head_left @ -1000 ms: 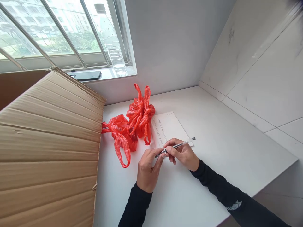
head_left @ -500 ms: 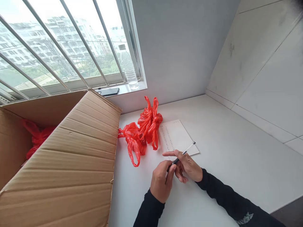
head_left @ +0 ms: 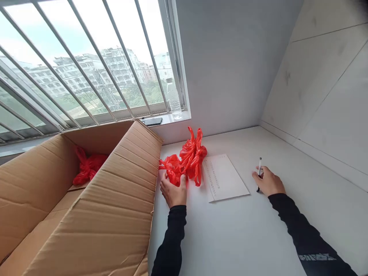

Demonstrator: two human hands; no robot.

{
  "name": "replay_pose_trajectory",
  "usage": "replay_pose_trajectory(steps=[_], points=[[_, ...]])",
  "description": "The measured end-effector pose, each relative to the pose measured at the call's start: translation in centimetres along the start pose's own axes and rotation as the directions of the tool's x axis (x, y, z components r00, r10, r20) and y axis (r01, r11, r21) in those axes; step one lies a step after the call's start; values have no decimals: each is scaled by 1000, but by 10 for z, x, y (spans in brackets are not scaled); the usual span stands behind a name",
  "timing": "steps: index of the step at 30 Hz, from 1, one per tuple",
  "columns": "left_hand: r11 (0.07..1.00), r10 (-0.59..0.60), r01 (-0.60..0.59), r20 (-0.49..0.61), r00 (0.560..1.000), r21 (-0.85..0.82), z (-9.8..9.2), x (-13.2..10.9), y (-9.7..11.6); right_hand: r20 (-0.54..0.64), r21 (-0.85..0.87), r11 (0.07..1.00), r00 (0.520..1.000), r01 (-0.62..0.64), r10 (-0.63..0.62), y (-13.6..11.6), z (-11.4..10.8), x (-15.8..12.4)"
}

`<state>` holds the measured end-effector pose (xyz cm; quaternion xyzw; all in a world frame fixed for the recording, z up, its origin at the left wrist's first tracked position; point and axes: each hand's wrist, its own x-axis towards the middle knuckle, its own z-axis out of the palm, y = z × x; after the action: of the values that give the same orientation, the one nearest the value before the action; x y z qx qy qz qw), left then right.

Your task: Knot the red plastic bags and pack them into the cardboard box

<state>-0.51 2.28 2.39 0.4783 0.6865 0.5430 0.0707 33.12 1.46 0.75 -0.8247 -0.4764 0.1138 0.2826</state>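
Clock centred on the paper, which lies flat on the white table with small printed-looking marks down its left part. My right hand, at 3 o'clock, grasps the pen between thumb and fingers: pen near upright, clear end up, dark end down, just beside the paper. Can't tell if the tip touches the table. My left hand, between 8 and 9, is unclenched, thumb and fingers apart around the near side of the left red bag; can't tell if the fingertips touch it. Right red bag, at 10, knotted, handles up, touches the left one. Open cardboard box at 8 to 9, another red bag inside toward its far end. Clear bottle and dark phone on the windowsill, 10 to 11. Black sleeves on both arms.
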Motion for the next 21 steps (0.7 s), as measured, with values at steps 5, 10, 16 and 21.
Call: replay_pose_trajectory(steps=[5,10,16,21], points=[[993,-92,86,-78,993,-82,2,9,-6,-48,-84,996,998,42,-46,-5,-1,-12],[974,-52,20,-138,989,-227,-31,-30,28,118,432,892,972,133,-202,-55,6,-50],[831,136,14,228,964,-556,-47,-86,68,624,781,447,587,-436,-516,-136,17,-98],[760,-42,198,257,965,-619,-40,-62,42,489,872,188,782,-452,-386,-139,35,-87]])
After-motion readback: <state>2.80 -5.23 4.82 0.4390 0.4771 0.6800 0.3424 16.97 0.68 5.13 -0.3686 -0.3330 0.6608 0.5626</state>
